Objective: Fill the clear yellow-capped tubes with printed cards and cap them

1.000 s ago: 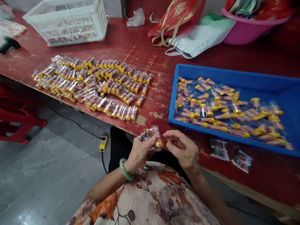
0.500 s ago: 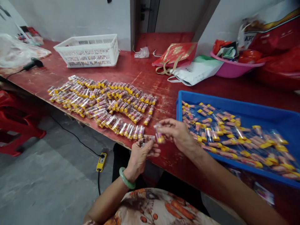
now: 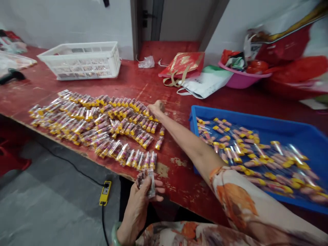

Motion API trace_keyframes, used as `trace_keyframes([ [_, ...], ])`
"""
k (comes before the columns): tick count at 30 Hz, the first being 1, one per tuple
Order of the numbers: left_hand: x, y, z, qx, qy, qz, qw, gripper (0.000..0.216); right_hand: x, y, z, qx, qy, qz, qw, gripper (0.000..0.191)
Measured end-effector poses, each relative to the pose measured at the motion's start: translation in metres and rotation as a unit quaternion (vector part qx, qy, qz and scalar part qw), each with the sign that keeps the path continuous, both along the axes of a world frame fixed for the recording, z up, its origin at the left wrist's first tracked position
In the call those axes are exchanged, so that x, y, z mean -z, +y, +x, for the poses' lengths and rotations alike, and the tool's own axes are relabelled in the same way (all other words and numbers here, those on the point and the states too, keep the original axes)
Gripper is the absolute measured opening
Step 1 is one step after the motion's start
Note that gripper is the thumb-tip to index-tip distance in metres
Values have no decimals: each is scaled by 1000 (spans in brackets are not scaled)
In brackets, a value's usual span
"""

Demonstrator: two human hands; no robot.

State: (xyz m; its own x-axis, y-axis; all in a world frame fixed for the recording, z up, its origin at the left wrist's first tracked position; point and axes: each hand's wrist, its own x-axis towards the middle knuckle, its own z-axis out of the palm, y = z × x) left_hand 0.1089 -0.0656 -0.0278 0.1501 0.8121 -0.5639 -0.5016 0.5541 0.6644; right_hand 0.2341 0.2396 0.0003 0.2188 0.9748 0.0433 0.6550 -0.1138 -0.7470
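My left hand (image 3: 137,200) is in front of the table's near edge, pinching a small stack of printed slips (image 3: 151,184) between thumb and fingers. My right hand (image 3: 157,108) reaches across to the far right end of the rows of small clear packs (image 3: 121,152), which have yellow ends and printed wrapping inside. Its fingers are curled down among the packs there, and what they grip is hidden. Two packs (image 3: 159,141) lie just below that wrist. To the right, a blue tray (image 3: 256,116) holds many clear tubes with yellow ends and pinkish contents.
At the back left stands a white slotted basket (image 3: 84,68). A red gift bag (image 3: 187,65), a white bag (image 3: 206,83) and a filled pink basin (image 3: 238,78) line the wall. A yellow power strip (image 3: 105,193) lies on the floor.
My right hand has moved from beside my left hand, where it held one yellow-ended pack, to the far end of the rows. My left hand still holds the slips; the view has shifted.
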Motion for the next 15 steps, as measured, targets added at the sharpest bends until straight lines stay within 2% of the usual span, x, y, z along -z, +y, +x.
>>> trace_keyframes([
  [2,0,5,2,5,14,-9,1000,33,0,1,9,27,-57,-34,997,30],
  [4,1,8,5,4,5,-15,1000,32,-4,-8,35,42,-109,-42,992,30],
  [7,4,9,10,2,-24,-17,1000,31,-12,-40,104,77,-187,-24,979,23],
  [10,4,8,19,22,-22,-8,999,32,-13,-75,183,129,-247,-46,959,28],
  [12,2,7,27,33,-15,3,999,34,-7,-91,222,104,-261,-77,957,24],
  [15,-1,8,39,38,-9,7,999,37,6,-100,248,32,-250,-114,961,19],
])
